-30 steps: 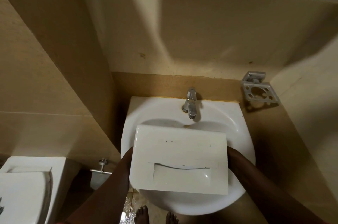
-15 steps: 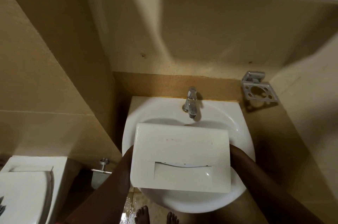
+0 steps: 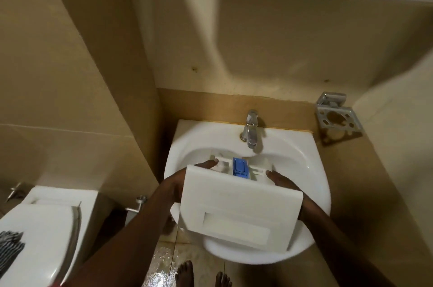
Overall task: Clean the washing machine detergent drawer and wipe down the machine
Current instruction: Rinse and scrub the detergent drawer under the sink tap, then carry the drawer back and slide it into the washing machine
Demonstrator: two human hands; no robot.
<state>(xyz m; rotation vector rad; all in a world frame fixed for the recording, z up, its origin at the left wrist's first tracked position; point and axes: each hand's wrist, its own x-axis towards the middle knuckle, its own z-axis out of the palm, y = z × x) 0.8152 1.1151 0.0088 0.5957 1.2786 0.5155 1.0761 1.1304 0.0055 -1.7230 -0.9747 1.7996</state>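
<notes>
Both hands, left hand [image 3: 187,180] and right hand [image 3: 282,180], grip the detergent drawer [image 3: 239,207] by its sides, tipped into the sink [image 3: 314,169] below the tap [image 3: 250,129], so rinsing looks next, needing water turned on.

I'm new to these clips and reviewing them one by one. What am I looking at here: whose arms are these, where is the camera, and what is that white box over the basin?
There is no robot here. The one view comes from a wide-angle camera worn on a person's head, looking down at their own bare arms. The left hand and right hand each have a grip on one side of a white plastic washing machine detergent drawer, held over a white ceramic sink. Its flat front panel faces the camera; behind it the compartments show, one with a blue plastic insert. A chrome tap stands behind; no running water is visible. At left is a white toilet, at right a metal wall holder.
</notes>
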